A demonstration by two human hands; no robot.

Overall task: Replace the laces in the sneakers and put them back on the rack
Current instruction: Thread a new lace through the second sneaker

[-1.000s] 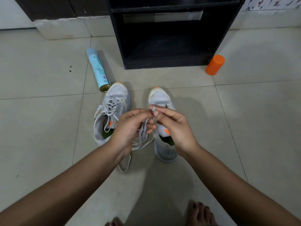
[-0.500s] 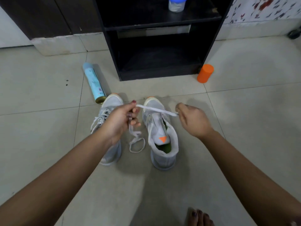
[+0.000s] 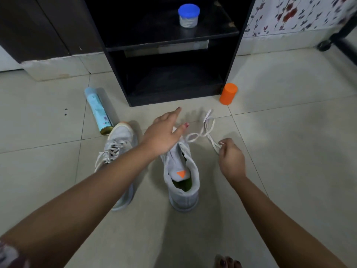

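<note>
Two white sneakers stand side by side on the tiled floor. The left sneaker [image 3: 117, 149] is still laced and partly hidden by my forearm. The right sneaker [image 3: 181, 182] has no lace in it, its tongue with an orange triangle showing. A loose white lace [image 3: 204, 130] loops in the air and on the floor ahead of that shoe. My right hand [image 3: 230, 159] pinches one end of the lace. With fingers spread, my left hand [image 3: 164, 134] hovers above the right sneaker's toe and holds nothing. The black rack [image 3: 168, 53] stands straight ahead.
A light-blue spray can [image 3: 98, 110] lies on the floor left of the rack. An orange cap [image 3: 228, 93] stands at the rack's right foot. A blue-lidded jar [image 3: 189, 15] sits on the rack's upper shelf. My toes [image 3: 228, 262] show at the bottom edge.
My left hand let go of the lace and spread open, moving forward. The lace came free of the right sneaker and flew out to the right, held only by my right hand.
</note>
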